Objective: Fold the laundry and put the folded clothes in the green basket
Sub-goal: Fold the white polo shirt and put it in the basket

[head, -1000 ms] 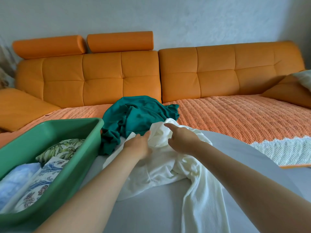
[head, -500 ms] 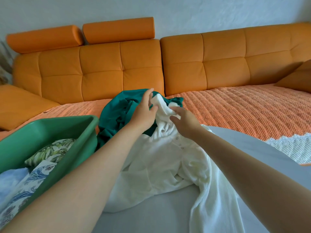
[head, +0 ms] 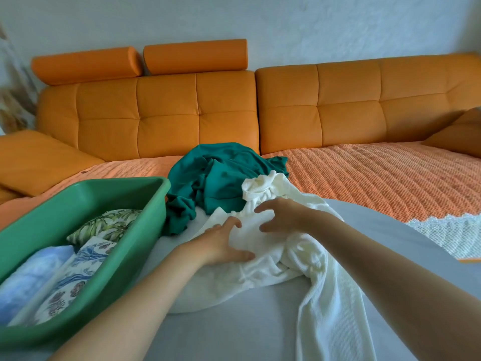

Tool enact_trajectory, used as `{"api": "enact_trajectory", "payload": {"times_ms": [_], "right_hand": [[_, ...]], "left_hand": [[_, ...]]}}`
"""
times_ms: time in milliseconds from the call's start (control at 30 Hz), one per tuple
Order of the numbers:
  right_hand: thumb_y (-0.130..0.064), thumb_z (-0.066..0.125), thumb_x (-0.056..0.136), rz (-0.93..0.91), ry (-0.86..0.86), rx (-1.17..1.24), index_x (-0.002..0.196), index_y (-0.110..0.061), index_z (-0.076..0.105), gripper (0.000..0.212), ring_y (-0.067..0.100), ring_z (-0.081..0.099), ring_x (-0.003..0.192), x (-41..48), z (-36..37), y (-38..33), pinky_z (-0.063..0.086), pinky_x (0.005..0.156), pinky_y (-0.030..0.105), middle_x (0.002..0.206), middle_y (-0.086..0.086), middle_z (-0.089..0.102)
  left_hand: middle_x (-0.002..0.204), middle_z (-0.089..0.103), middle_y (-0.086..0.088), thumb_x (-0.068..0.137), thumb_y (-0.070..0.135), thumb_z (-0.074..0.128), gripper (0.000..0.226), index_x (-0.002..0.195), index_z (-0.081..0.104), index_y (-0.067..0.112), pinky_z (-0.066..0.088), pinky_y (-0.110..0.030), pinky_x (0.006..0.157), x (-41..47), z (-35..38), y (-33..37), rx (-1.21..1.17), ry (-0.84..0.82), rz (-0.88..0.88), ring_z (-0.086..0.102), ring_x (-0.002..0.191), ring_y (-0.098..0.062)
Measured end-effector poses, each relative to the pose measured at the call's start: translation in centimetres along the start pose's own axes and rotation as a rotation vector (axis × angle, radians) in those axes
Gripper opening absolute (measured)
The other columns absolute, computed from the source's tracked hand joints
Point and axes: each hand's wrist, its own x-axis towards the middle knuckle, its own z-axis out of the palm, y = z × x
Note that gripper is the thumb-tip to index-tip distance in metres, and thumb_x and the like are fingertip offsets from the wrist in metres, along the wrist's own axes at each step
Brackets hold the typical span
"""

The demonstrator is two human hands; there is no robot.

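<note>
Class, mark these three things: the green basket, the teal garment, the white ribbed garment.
green basket (head: 104, 199): head view, on its far inner wall.
teal garment (head: 221, 175): head view, middle of the crumpled heap.
white ribbed garment (head: 335, 295): head view, on its near ribbed strip.

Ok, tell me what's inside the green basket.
The green basket holds three folded pieces: a leaf-print one, a blue floral one and a pale blue one. Anything beneath them is covered, and the basket's near end runs out of the picture.

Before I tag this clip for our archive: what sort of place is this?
Probably a home living room: an orange sofa, a throw over its seat, laundry beside a green basket.
</note>
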Motion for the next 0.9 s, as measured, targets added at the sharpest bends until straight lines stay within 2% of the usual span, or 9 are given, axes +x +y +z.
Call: {"api": "enact_trajectory", "payload": {"times_ms": [100, 233, 367, 467, 567, 633, 700, 800, 900], "right_hand": [[-0.042, 0.078, 0.08, 0.008, -0.087, -0.079, 0.149, -0.041, 0.038, 0.08, 0.021, 0.044, 0.136, -2.3, 0.2, -1.0, 0.042, 0.108, 0.037, 0.154, -0.006, 0.039], [-0.046, 0.082, 0.075, -0.021, -0.081, -0.227, 0.156, -0.041, 0.019, 0.102, 0.021, 0.025, 0.149, -5.2, 1.2, -1.0, 0.026, 0.119, 0.04, 0.164, -0.007, 0.022], [-0.049, 0.082, 0.073, 0.051, -0.041, -0.298, 0.158, -0.037, -0.003, 0.121, 0.023, -0.001, 0.154, -7.9, 2.5, 0.5, 0.011, 0.123, 0.049, 0.168, 0.003, -0.001], [-0.051, 0.081, 0.071, 0.155, 0.027, -0.282, 0.158, -0.036, -0.007, 0.124, 0.027, 0.001, 0.154, -9.4, 3.1, 0.9, 0.018, 0.118, 0.055, 0.167, 0.007, -0.005], [-0.046, 0.081, 0.066, 0.235, 0.091, -0.253, 0.153, -0.036, 0.008, 0.114, 0.032, 0.035, 0.139, -10.1, 3.8, 0.7, 0.045, 0.101, 0.049, 0.156, 0.008, 0.018], [-0.035, 0.08, 0.068, 0.267, 0.098, -0.177, 0.145, -0.035, 0.017, 0.099, 0.03, 0.057, 0.107, -10.3, 4.2, 0.4, 0.055, 0.078, 0.04, 0.138, 0.007, 0.029], [-0.015, 0.072, 0.076, 0.273, 0.073, -0.074, 0.137, -0.031, 0.024, 0.079, 0.028, 0.061, 0.076, -10.4, 4.3, 0.2, 0.054, 0.057, 0.034, 0.124, 0.011, 0.035], [-0.006, 0.058, 0.084, 0.196, 0.127, -0.153, 0.132, -0.028, 0.039, 0.056, 0.028, 0.057, 0.081, -9.9, 3.7, 0.6, 0.051, 0.064, 0.036, 0.114, 0.008, 0.045], [-0.009, 0.056, 0.092, 0.156, 0.357, -0.425, 0.122, -0.023, 0.058, 0.034, 0.029, 0.056, 0.094, -9.3, 1.6, 2.1, 0.05, 0.071, 0.038, 0.109, 0.005, 0.042]], "left_hand": [[0.117, 0.055, 0.005, 0.083, 0.044, 0.071, 0.057, 0.13, 0.04, 0.051, 0.051, -0.032, 0.081, -2.3, -0.3, -0.4, 0.052, -0.063, 0.127, 0.059, 0.098, -0.018], [0.133, 0.044, -0.009, 0.095, -0.001, 0.044, 0.047, 0.131, 0.063, 0.022, 0.049, -0.037, 0.094, -2.3, -2.1, -1.0, 0.328, 0.256, -0.025, 0.057, 0.109, -0.029], [0.141, 0.036, -0.011, 0.095, 0.005, 0.046, 0.039, 0.132, 0.057, 0.009, 0.045, -0.035, 0.09, -3.5, -3.0, -1.1, 0.505, 0.353, -0.321, 0.048, 0.116, -0.028], [0.133, 0.038, -0.007, 0.092, 0.013, 0.049, 0.035, 0.124, 0.06, 0.021, 0.036, -0.035, 0.098, -3.8, -1.5, -0.9, 0.645, 0.422, -0.218, 0.037, 0.122, -0.027], [0.12, 0.046, 0.0, 0.088, 0.012, 0.052, 0.032, 0.112, 0.062, 0.029, 0.034, -0.033, 0.093, -3.9, -0.5, 0.7, 0.535, 0.444, 0.141, 0.042, 0.116, -0.024], [0.11, 0.05, 0.005, 0.086, 0.016, 0.053, 0.022, 0.104, 0.057, 0.028, 0.035, -0.031, 0.08, -4.0, 0.5, 2.1, 0.417, 0.343, 0.311, 0.049, 0.111, -0.021], [0.113, 0.044, 0.005, 0.084, 0.027, 0.055, 0.025, 0.109, 0.05, 0.027, 0.037, -0.033, 0.076, -3.9, 1.7, 2.8, 0.412, 0.306, 0.365, 0.048, 0.111, -0.023], [0.137, 0.027, 0.001, 0.086, 0.017, 0.055, 0.062, 0.141, 0.037, 0.038, 0.045, -0.039, 0.085, -3.0, 2.9, 1.5, 0.492, 0.313, 0.291, 0.037, 0.123, -0.028], [0.126, 0.035, 0.001, 0.083, -0.009, 0.044, 0.088, 0.149, 0.033, 0.047, 0.044, -0.028, 0.076, -2.8, 2.5, -0.1, 0.32, 0.301, 0.316, 0.048, 0.106, -0.022]]}}
